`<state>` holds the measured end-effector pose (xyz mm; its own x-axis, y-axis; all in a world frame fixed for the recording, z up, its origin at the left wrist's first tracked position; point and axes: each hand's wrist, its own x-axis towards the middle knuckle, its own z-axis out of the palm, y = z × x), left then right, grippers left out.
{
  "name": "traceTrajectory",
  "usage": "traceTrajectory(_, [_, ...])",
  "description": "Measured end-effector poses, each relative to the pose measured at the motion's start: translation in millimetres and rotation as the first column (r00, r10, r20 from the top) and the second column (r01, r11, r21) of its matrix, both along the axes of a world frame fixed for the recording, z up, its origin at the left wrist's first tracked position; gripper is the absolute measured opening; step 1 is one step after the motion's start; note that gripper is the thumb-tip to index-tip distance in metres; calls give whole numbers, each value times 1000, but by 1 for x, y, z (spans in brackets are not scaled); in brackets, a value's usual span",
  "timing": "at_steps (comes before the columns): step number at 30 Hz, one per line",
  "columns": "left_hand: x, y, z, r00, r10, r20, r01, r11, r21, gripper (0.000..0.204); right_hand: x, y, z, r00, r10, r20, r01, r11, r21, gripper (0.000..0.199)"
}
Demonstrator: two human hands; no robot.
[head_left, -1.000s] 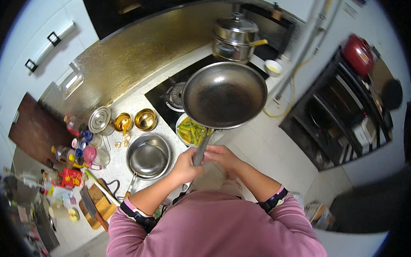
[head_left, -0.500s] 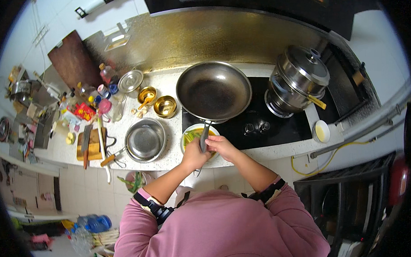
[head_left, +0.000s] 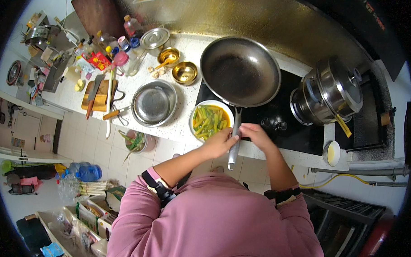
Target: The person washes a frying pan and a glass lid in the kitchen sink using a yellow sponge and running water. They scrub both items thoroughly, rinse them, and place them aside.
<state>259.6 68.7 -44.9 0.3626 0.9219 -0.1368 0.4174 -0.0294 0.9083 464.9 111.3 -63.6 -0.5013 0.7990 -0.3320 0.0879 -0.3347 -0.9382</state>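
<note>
A dark wok [head_left: 240,71] with a long metal handle rests on the cooktop, its handle pointing toward me. My left hand [head_left: 219,143] is closed at the handle, its thumb reaching across it. Most of its fingers are hidden. On the handle's other side, my right hand [head_left: 258,137] has bent fingers pressed together, the tips against or just beside the handle. I cannot make out anything between them. A white bowl [head_left: 192,130] of green vegetable pieces in yellowish-brown liquid stands just left of the handle, beside my left hand.
Left of the bowl stand a metal pan [head_left: 154,104], two golden bowls and a cutting board [head_left: 99,105] with a knife. A stacked steamer pot [head_left: 326,94] occupies the cooktop's right side. One small white bowl [head_left: 332,153] sits near the counter's right edge.
The view has shifted and turned, so the counter appears higher and tilted. My hands have moved slightly apart around the handle, and more of the vegetable bowl shows.
</note>
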Motion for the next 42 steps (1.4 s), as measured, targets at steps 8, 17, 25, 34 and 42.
traceTrajectory(8, [-106, -20, -74, 886, 460, -57, -459, 856, -237, 34, 93, -64, -28, 912, -379, 156, 391, 919, -57, 39])
traceTrajectory(17, [-98, 1, -148, 778, 586, 224, -323, 681, -658, 27, 107, -151, -115, 863, -319, 391, 455, 828, -329, 35])
traceTrajectory(25, [-95, -16, -162, 748, 604, 274, -416, 749, -516, 27, 112, -172, -120, 816, -467, 340, 572, 739, -356, 32])
traceTrajectory(34, [-103, -52, -127, 740, 562, 370, -314, 774, -549, 25, 179, -211, -148, 376, -883, 282, 897, 270, -351, 24])
traceTrajectory(42, [-126, -99, -106, 767, 559, 317, -323, 762, -562, 28, 114, -183, -143, 849, -465, 252, 528, 720, -449, 26])
